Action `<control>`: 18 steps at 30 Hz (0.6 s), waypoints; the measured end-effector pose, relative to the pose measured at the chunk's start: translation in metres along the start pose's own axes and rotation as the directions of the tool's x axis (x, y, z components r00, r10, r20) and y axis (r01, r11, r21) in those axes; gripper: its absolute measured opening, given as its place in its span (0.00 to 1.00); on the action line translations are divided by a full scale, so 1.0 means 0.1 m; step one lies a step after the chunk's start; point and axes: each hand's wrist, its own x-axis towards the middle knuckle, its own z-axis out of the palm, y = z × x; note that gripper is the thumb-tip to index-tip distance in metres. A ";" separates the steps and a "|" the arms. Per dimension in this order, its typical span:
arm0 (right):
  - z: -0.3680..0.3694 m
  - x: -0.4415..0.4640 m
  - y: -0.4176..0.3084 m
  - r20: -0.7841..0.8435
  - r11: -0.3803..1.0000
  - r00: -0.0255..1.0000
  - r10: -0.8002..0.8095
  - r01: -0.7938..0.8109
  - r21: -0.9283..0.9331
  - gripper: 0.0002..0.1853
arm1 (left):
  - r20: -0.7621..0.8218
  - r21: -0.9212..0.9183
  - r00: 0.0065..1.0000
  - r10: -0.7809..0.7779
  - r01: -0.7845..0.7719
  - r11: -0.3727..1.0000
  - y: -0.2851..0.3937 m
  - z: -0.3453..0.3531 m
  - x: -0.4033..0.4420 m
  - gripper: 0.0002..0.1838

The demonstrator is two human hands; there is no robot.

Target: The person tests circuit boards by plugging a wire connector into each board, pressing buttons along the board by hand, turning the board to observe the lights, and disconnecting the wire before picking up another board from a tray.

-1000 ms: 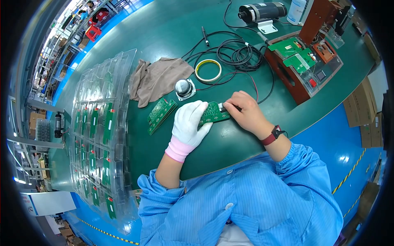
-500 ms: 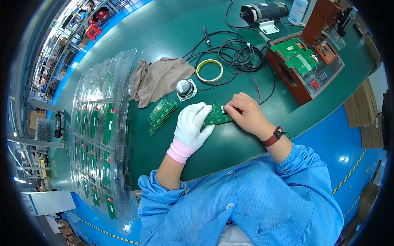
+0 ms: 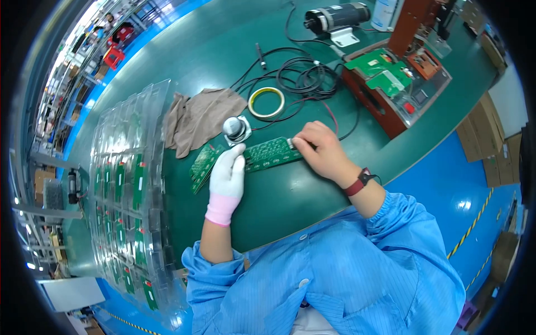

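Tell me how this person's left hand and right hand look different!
The left hand wears a white glove with a pink cuff; the right hand is bare, with a dark red band on its wrist. The left hand is by the left end of the green circuit board, while the right hand grips its right end. Both arms have blue sleeves.

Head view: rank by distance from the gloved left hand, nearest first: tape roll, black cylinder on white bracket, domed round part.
From the left hand:
1. Domed round part: just beyond the hand.
2. Tape roll: past the domed part, up and to its right.
3. Black cylinder: far side, toward the top of the view.
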 end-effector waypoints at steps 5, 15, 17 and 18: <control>0.04 -0.04 0.08 0.030 0.999 1.000 0.000 0.001 -0.034 0.06 | 0.181 -0.188 0.904 -0.388 0.419 0.888 0.06 -0.03 0.01 0.14; -0.70 -0.27 -0.06 -0.470 0.843 0.858 -0.209 -0.085 -0.531 0.12 | 0.171 -0.166 0.853 -0.493 0.518 0.839 0.00 -0.10 0.05 0.13; -1.04 -0.36 0.01 -0.518 0.769 0.834 -0.189 -0.202 -0.607 0.15 | 0.175 -0.149 0.848 -0.501 0.526 0.837 0.02 -0.10 0.05 0.13; -1.19 -0.39 0.06 -0.535 0.715 0.824 -0.189 -0.257 -0.650 0.18 | 0.180 -0.158 0.847 -0.500 0.526 0.835 0.03 -0.11 0.06 0.13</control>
